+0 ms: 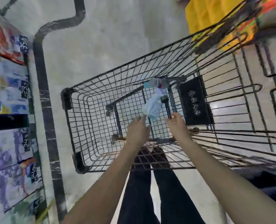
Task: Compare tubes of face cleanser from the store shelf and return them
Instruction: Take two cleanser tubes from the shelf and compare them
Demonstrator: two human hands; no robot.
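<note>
A white and pale blue tube (153,105) lies tilted inside the black wire shopping cart (79,126), near its middle. My left hand (137,130) reaches down into the cart with its fingers stretched out, the fingertips just short of the tube's lower end. My right hand (176,125) reaches in beside it on the right, fingers apart, close to a dark bar next to the tube. Neither hand holds anything. A clear bottle with a teal cap (154,82) lies just beyond the tube.
A store shelf (9,94) with blurred colourful packs and black price tags runs down the left edge. The cart's folding child seat (195,101) is on the right. A yellow object (205,12) and a bright patterned bag (240,34) sit at the top right.
</note>
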